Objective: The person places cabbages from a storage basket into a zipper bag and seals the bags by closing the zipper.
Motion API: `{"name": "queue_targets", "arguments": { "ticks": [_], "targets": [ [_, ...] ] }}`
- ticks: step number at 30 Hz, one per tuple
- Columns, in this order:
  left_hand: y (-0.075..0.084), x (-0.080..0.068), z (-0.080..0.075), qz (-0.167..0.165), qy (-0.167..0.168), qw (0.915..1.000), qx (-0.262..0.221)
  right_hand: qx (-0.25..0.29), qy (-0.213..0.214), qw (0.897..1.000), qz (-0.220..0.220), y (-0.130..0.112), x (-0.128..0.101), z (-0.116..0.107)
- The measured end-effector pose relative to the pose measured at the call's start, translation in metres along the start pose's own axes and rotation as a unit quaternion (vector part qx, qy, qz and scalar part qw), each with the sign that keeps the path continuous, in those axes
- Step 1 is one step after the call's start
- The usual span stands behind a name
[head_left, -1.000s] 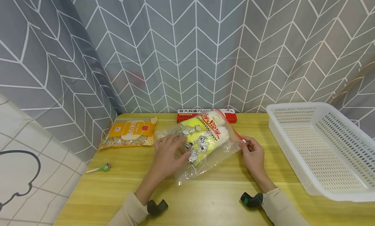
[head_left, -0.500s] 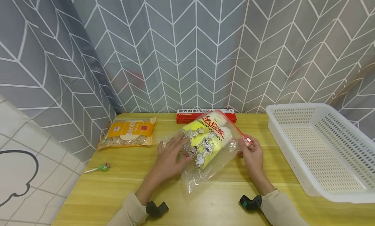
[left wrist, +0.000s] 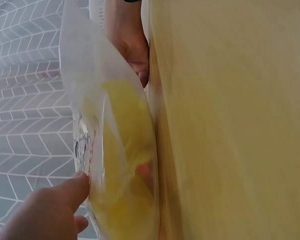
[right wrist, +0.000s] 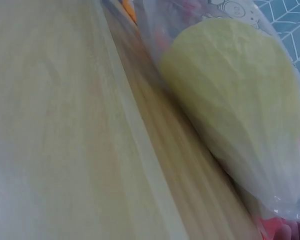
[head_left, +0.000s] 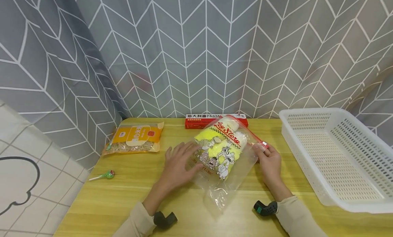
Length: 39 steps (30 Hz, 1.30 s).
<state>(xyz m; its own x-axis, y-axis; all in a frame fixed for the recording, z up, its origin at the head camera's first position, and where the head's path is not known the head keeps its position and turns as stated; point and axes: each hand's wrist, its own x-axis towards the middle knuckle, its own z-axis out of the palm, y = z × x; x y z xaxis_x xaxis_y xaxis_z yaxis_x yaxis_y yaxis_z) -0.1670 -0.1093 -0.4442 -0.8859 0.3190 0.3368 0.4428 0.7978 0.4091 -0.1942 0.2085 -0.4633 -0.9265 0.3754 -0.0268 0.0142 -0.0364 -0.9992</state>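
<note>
Centre of the head view: a clear zip bag lies on the desk, and inside it sits a rolled yellow-and-white cloth printed with cartoon figures and the words "Toy Story". The bag's red zip strip runs along its upper right edge. The left hand lies flat on the bag's left side, fingers spread and straight; the left wrist view shows a fingertip against the plastic. The right hand pinches the bag's right corner at the end of the zip strip, fingers curled on it. The right wrist view shows the pale yellow roll bulging against the clear film, just above the wood.

At the right edge of the frame sits a white perforated basket, tilted toward the hands and well apart from the bag. Behind the bag, against the grey patterned curtain, lies a red box reading "PASTA". At left centre is an orange packet, and lower left of it a green lollipop, both apart from the hands.
</note>
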Motion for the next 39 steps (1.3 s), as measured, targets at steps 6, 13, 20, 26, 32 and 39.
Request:
{"name": "queue_targets", "arguments": {
  "ticks": [6,13,20,26,32,39],
  "targets": [
    [-0.002,0.000,-0.001,-0.035,-0.017,0.9989,-0.027,-0.007,-0.012,0.999,0.035,-0.003,-0.001,-0.001],
    [-0.003,-0.001,0.000,-0.040,-0.022,0.9985,-0.028,-0.026,-0.054,0.998,0.016,-0.005,0.000,-0.003],
    [-0.002,0.000,0.000,-0.045,-0.023,0.9977,-0.045,-0.043,-0.140,0.989,-0.008,0.001,0.012,-0.019],
    [-0.003,0.000,-0.001,-0.006,-0.017,0.9972,-0.073,-0.011,-0.186,0.982,-0.011,0.002,0.014,-0.028],
    [-0.004,0.001,-0.002,0.002,-0.038,0.9929,-0.113,-0.018,-0.224,0.974,-0.015,0.001,0.013,-0.034],
    [-0.003,-0.001,-0.001,0.005,-0.103,0.9814,-0.162,-0.045,-0.237,0.970,-0.018,0.001,0.014,-0.036]
  ]
}}
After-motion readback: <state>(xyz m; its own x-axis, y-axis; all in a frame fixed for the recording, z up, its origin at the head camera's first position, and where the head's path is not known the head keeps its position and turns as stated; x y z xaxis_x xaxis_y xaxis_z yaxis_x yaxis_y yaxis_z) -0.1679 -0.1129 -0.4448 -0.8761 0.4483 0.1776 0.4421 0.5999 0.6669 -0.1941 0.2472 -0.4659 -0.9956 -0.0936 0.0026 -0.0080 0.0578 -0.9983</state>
